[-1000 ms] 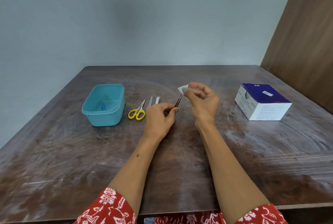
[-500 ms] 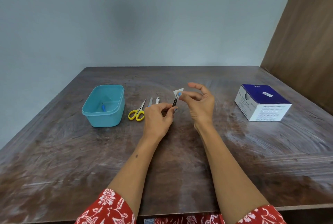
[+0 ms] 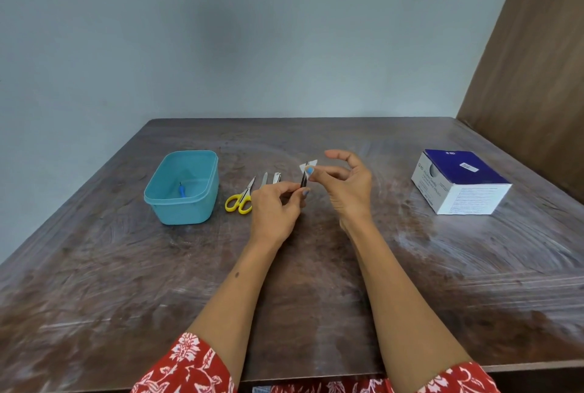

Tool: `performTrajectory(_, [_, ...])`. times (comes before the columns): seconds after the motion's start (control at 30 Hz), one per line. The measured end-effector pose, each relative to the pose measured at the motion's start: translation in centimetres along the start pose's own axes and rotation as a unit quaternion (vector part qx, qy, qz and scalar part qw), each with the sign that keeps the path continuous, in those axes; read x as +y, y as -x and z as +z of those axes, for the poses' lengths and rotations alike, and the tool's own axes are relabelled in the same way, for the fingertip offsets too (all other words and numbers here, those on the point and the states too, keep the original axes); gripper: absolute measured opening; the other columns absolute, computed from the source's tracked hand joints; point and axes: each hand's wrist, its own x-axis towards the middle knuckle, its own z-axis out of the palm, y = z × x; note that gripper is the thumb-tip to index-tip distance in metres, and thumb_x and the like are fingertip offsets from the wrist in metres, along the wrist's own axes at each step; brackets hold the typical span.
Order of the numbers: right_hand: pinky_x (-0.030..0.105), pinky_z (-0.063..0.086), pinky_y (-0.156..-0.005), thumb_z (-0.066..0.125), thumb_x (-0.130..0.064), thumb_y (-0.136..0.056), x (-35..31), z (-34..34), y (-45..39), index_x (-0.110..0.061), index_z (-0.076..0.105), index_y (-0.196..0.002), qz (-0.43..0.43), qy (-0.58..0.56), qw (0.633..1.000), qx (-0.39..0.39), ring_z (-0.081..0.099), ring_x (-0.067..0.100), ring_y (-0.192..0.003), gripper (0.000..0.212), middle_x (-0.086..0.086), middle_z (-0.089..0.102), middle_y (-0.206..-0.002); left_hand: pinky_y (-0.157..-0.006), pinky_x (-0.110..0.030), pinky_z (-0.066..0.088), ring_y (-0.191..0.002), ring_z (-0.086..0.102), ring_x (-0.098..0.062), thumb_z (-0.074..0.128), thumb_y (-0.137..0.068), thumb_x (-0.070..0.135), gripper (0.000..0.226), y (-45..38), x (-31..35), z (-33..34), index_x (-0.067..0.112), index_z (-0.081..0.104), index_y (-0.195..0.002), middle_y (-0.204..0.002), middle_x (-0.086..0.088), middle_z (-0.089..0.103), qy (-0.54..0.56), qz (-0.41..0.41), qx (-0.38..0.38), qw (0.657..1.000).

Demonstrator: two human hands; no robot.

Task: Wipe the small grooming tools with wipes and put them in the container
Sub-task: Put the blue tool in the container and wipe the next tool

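Tweezers [image 3: 304,178] pinched in our left hand [image 3: 274,212], right hand [image 3: 346,185] pinching the wipe [image 3: 307,168] round their tip; one blue-handled tool [image 3: 182,191] sits in the container [image 3: 183,203] (scissors [image 3: 241,198], nail file [image 3: 264,178], clippers [image 3: 276,177] remain on the counter [image 3: 316,282]).

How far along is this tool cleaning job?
One blue-handled tool already lies in the teal container. The left hand holds dark tweezers while the right hand pinches a white wipe around their tip. The yellow scissors, nail file and nail clipper wait on the table.
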Motion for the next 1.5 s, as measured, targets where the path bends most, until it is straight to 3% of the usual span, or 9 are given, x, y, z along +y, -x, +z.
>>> performTrajectory(0.2, [0.019,0.054,-0.068,0.078,-0.001,-0.068,0.3,-0.1,-0.2,-0.021,0.059,-0.090,0.022,0.067,0.996,-0.048,0.070,0.014,-0.069,0.035,-0.001,0.073,-0.065,-0.073,-0.047,0.058,-0.070,0.070,-0.024,0.063,-0.086,0.010,0.025,-0.2,0.0,-0.2,0.031,0.069,-0.074,-0.069,-0.005,0.070,0.093,-0.053,-0.003,0.994])
performTrajectory(0.43, [0.026,0.050,-0.072,0.076,-0.012,-0.071,1.7,-0.9,-0.7,-0.025,0.059,-0.087,0.012,0.139,0.987,0.080,0.062,0.007,-0.061,0.027,-0.003,0.070,-0.064,-0.069,-0.031,0.059,-0.064,0.065,-0.011,0.063,-0.085,0.005,0.009,-0.4,0.3,-0.4,0.007,0.072,-0.087,-0.063,0.002,0.067,0.191,-0.080,0.038,0.978])
performTrajectory(0.57, [0.015,0.048,-0.067,0.076,-0.014,-0.071,2.3,-0.8,-0.4,-0.023,0.061,-0.089,-0.008,0.164,0.982,0.096,0.059,-0.005,-0.055,0.025,-0.008,0.068,-0.061,-0.068,-0.032,0.058,-0.065,0.063,-0.014,0.066,-0.083,0.009,0.012,-0.4,1.6,-1.7,0.020,0.070,-0.084,-0.064,-0.003,0.067,0.176,-0.061,0.063,0.980])
performTrajectory(0.7, [0.007,0.045,-0.061,0.075,-0.010,-0.072,2.6,-0.4,-0.2,-0.018,0.062,-0.090,-0.022,0.160,0.983,0.081,0.059,-0.008,-0.055,0.024,-0.008,0.068,-0.063,-0.064,-0.030,0.053,-0.053,0.061,-0.008,0.069,-0.081,0.019,0.013,-1.8,3.3,-5.1,0.027,0.070,-0.071,-0.056,0.005,0.065,0.059,-0.033,0.116,0.991])
performTrajectory(0.9, [0.001,0.041,-0.057,0.072,-0.007,-0.073,2.7,-0.3,-0.1,-0.014,0.063,-0.092,-0.039,0.184,0.980,0.068,0.058,-0.010,-0.054,0.022,-0.008,0.066,-0.064,-0.075,-0.041,0.058,-0.063,0.068,-0.027,0.070,-0.079,0.020,0.019,-5.5,5.3,-12.2,0.011,0.070,-0.062,-0.060,-0.006,0.068,-0.111,-0.066,0.122,0.984])
performTrajectory(1.1, [0.002,0.042,-0.056,0.073,-0.010,-0.074,2.6,-0.1,0.0,-0.017,0.063,-0.091,-0.030,0.192,0.980,0.051,0.058,-0.011,-0.055,0.022,-0.010,0.066,-0.065,-0.058,-0.032,0.051,-0.063,0.061,-0.019,0.075,-0.074,0.022,0.021,-7.9,4.5,-14.7,0.003,0.067,-0.069,-0.062,-0.009,0.065,-0.374,-0.217,-0.003,0.902])
performTrajectory(1.23, [0.003,0.043,-0.056,0.074,-0.012,-0.074,2.7,-0.3,0.1,-0.019,0.063,-0.091,-0.026,0.188,0.981,0.047,0.060,-0.009,-0.058,0.021,-0.009,0.068,-0.067,-0.073,-0.035,0.059,-0.059,0.069,-0.018,0.072,-0.078,0.012,0.020,-8.2,3.6,-13.8,0.001,0.064,-0.064,-0.043,-0.007,0.062,-0.385,-0.305,-0.061,0.869])
performTrajectory(1.33, [0.008,0.045,-0.057,0.074,-0.013,-0.074,2.7,-0.3,0.1,-0.020,0.063,-0.091,-0.020,0.184,0.982,0.043,0.062,-0.005,-0.061,0.021,-0.009,0.069,-0.068,-0.059,-0.028,0.058,-0.038,0.062,-0.013,0.069,-0.081,0.011,0.020,-8.2,3.3,-13.4,0.004,0.058,-0.066,-0.040,-0.006,0.060,-0.412,-0.317,-0.068,0.852])
performTrajectory(1.5, [0.005,0.044,-0.055,0.075,-0.013,-0.074,2.7,-0.3,0.1,-0.021,0.063,-0.090,-0.018,0.174,0.984,0.039,0.062,-0.006,-0.059,0.022,-0.011,0.067,-0.066,-0.031,-0.020,0.043,-0.032,0.058,-0.015,0.065,-0.081,0.004,0.016,-8.0,3.2,-13.0,0.001,0.056,-0.069,-0.056,-0.012,0.062,-0.427,-0.309,-0.076,0.847])
